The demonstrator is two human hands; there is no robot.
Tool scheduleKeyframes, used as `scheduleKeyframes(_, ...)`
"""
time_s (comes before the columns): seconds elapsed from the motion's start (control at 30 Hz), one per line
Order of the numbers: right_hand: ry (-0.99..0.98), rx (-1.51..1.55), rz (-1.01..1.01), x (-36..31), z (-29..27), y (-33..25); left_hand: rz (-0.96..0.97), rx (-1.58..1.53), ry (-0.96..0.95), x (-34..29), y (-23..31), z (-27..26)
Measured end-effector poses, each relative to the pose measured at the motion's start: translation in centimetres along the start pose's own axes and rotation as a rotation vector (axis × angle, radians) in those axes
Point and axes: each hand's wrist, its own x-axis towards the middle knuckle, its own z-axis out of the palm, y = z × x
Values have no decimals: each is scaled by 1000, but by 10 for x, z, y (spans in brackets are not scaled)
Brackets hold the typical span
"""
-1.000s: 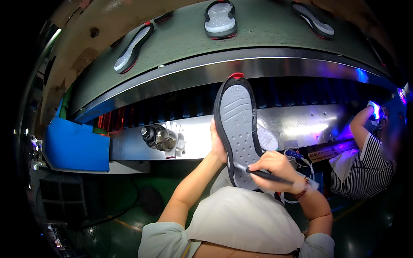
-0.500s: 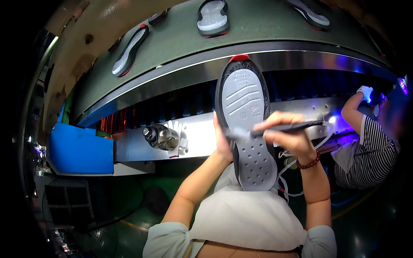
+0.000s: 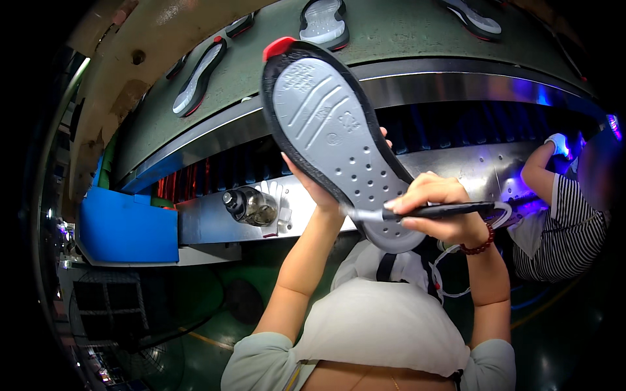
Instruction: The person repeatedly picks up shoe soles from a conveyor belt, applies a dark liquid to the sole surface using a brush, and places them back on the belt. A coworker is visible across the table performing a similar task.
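A grey shoe sole with a black rim and a red toe tip is held up close before me, toe pointing to the upper left. My left hand grips it from behind, at its left edge. My right hand is closed around a thin black brush, and the brush's pale tip touches the sole's heel end.
A green conveyor belt behind carries several more soles. Below it run a metal rail, a small glue jar and a blue box. At the right a person in a striped shirt works with a gloved hand.
The sole has been raised closer to the camera and its toe has tipped to the left. My right hand with the brush has stayed at the heel end.
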Motion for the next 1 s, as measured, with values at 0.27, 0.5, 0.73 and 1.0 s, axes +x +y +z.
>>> scheduleKeyframes(0.27, -40, -149, -20, 1, -1, -3, 173, 50, -64, 17, 18, -7)
scheduleKeyframes(0.5, 45, -82, 116, -9, -9, 6, 187, 52, -39, 21, 26, -8)
scheduleKeyframes(0.73, 72, 207, 212, -17, -13, 14, 160, 135, 20, 22, 35, -6)
scheduleKeyframes(1.0, 17, 461, 262, -23, -17, 26, 125, 158, 47, 23, 35, -3)
